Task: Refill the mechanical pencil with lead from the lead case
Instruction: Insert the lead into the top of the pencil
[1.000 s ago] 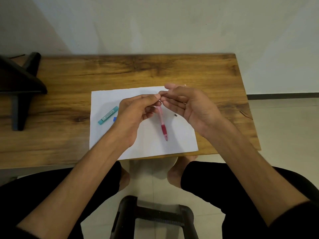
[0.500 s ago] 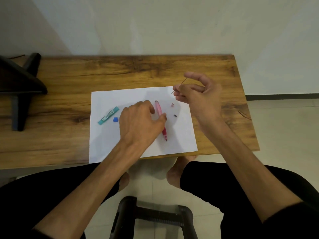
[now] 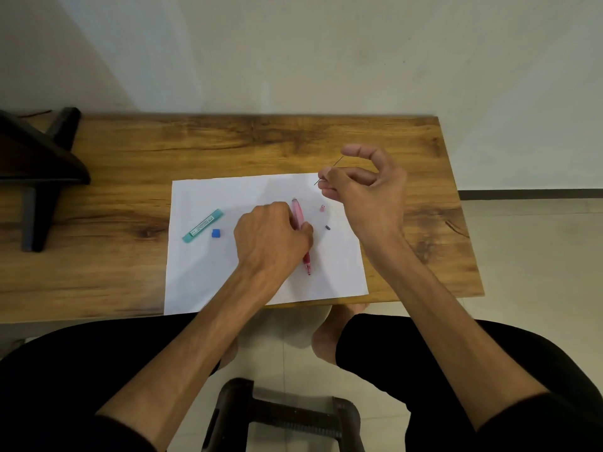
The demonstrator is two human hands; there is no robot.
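Observation:
A pink mechanical pencil [image 3: 297, 214] lies on a white sheet of paper [image 3: 208, 272], tip toward me. My left hand [image 3: 272, 238] rests on the sheet with its fingers closed around the pencil's barrel. My right hand [image 3: 368, 187] hovers above the sheet's far right corner, pinching a thin dark lead [image 3: 336, 164] between thumb and forefinger. The teal lead case [image 3: 203, 226] lies on the sheet's left part, with its small blue cap [image 3: 216, 233] beside it. A small pink pencil cap [image 3: 322, 208] and a tiny dark piece [image 3: 327, 227] lie right of the pencil.
The sheet lies on a wooden table [image 3: 130, 177] against a pale wall. A black stand [image 3: 36, 171] occupies the table's left end. A dark stool frame [image 3: 280, 415] stands on the floor between my knees.
The pencil went from being held up between both hands down onto the sheet under my left hand. My right hand drew away up and to the right with the lead.

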